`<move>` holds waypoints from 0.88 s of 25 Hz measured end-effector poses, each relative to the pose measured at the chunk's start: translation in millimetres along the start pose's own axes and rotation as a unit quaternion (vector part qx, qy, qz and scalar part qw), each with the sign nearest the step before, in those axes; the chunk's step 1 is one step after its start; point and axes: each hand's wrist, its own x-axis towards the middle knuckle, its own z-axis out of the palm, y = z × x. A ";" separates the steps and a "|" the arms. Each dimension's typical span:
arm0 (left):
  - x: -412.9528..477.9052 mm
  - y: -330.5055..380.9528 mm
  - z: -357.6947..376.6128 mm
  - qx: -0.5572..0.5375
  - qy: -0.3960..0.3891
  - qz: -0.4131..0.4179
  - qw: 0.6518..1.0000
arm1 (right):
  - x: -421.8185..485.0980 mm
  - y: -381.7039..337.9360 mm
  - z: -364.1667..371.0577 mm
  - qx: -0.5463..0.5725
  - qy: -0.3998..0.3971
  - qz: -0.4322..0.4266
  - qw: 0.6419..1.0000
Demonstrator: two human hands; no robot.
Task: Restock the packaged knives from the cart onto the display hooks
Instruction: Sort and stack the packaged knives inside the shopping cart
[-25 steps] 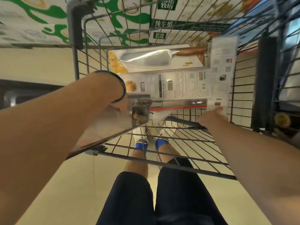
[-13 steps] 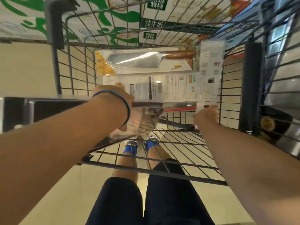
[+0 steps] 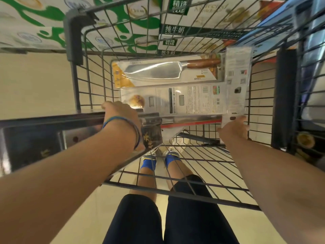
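Several packaged knives lie in the wire cart (image 3: pixel 88 81). The top one shows a wide blade and wooden handle (image 3: pixel 167 73). Below it lies a package turned face down, its printed back label (image 3: pixel 184 99) showing. My left hand (image 3: pixel 121 117), with a blue band on the wrist, grips a long dark knife package (image 3: pixel 151 136) that stretches to the lower left under my forearm. My right hand (image 3: pixel 233 128) pinches the bottom end of a clear knife package (image 3: pixel 237 81) that stands upright at the cart's right side. No display hooks are in view.
Milk cartons with green print (image 3: pixel 105 23) are stacked beyond the cart. A red-edged package (image 3: pixel 190 121) lies under the face-down one. My legs and feet (image 3: pixel 158 161) show through the cart's wire floor. A dark post (image 3: pixel 284 95) stands at the right.
My left hand has shifted up and left along the dark package, which now lies flatter and reaches further left. My right hand has stayed on the upright package.
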 end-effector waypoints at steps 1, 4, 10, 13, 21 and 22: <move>-1.6 0.6 3.2 0.060 0.024 0.029 0.997 | 3.9 3.1 1.7 0.005 0.000 0.005 1.000; -7.1 3.3 10.9 0.084 0.029 0.082 0.993 | 3.9 4.9 1.9 0.002 0.005 -0.006 1.000; -9.9 -1.0 14.8 0.042 -0.012 0.083 0.996 | -0.8 6.2 6.6 0.025 0.005 0.016 1.000; -10.8 -3.7 14.7 0.054 0.003 0.043 0.998 | 2.2 9.2 12.6 0.016 0.011 0.014 1.000; -12.7 -2.2 18.3 0.075 0.008 0.037 0.996 | 14.9 18.3 0.3 -0.166 -0.042 -0.044 0.984; -12.3 -3.3 19.3 0.080 0.007 0.042 0.996 | 14.8 21.3 -0.5 -0.200 -0.088 -0.047 0.975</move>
